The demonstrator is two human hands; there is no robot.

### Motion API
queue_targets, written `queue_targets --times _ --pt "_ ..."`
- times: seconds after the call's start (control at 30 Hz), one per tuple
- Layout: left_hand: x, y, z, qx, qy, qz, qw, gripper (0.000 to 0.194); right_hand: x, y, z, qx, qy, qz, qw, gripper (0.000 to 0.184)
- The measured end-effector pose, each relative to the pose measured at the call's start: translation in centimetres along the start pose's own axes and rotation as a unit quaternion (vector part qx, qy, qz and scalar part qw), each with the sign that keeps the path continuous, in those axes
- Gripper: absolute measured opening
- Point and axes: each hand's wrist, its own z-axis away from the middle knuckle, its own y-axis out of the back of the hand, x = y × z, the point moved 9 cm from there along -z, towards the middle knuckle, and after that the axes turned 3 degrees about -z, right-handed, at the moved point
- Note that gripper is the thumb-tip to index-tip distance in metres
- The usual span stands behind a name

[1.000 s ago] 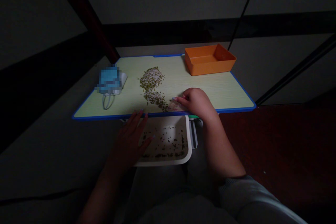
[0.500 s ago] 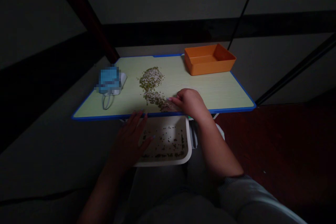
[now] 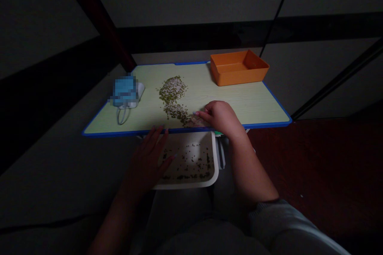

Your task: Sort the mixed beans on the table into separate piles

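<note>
Beans [image 3: 172,97], small and green, lie in a long speckled drift on our pale surface [image 3: 239,103], more scattered in a white tray [image 3: 185,185] below. Curled fingers [image 3: 201,114] of our right hand [image 3: 223,118] meet the drift's lower end, any grip unclear; our left hand [image 3: 146,161] spreads open at the tray.

Before you, a pale green, blue-edged wood-grain counter [image 3: 251,103] carries a loose trail of small green beans [image 3: 172,95], a rectangular orange plastic tray [image 3: 238,67], and a blurred blue object [image 3: 124,89].

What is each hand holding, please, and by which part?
The right hand seems to hold a thin translucent piece by its rear edge, though the dim light blurs it; the left hand holds nothing.
</note>
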Motion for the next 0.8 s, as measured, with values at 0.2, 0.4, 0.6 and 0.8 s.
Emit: queue_targets --times 0.2,0.4,0.6,0.8 --pt "0.03 -0.12 -0.01 0.01 -0.013 -0.001 1.0 0.074 0.6 0.06 0.04 -0.002 -0.015 -0.005 1.0 0.042" --pt "-0.12 -0.28 0.0 0.003 -0.007 -0.009 1.0 0.074 0.2 -0.1 0.04 -0.017 -0.008 -0.007 1.0 0.041" --pt "-0.1 -0.18 0.06 0.004 -0.002 -0.012 1.0 0.073 0.25 0.25 0.05 0.003 -0.006 -0.011 1.0 0.04" --pt "0.0 0.0 -0.06 0.008 -0.005 0.006 1.0 0.074 -0.23 -0.16 -0.21 0.002 0.0 0.0 1.0 0.04"
